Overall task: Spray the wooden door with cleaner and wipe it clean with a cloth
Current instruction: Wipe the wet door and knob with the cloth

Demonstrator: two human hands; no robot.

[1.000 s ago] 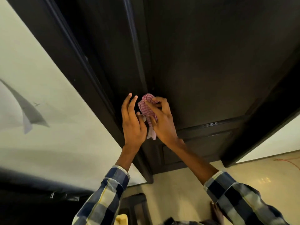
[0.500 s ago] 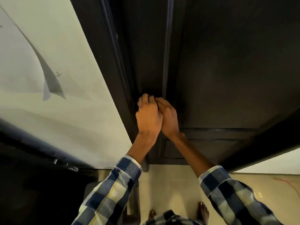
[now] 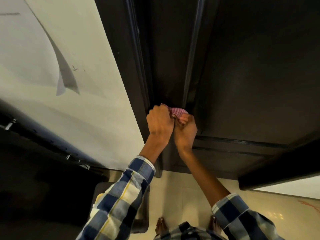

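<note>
Head view: cloth (image 3: 176, 112) between both hands.

The wooden door (image 3: 251, 70) is standing straight ahead, with the wall (image 3: 69, 84) lying to its left. The cloth (image 3: 176, 111) is sitting against the door near its left edge, just above the lower rail (the hands are meeting there). The left hand (image 3: 160, 123) is lying left of the cloth, the right hand (image 3: 186, 131) just right and below, touching it. Bare feet (image 3: 160, 224) are standing on the floor (image 3: 190, 184) before the door's bottom edge.
</note>
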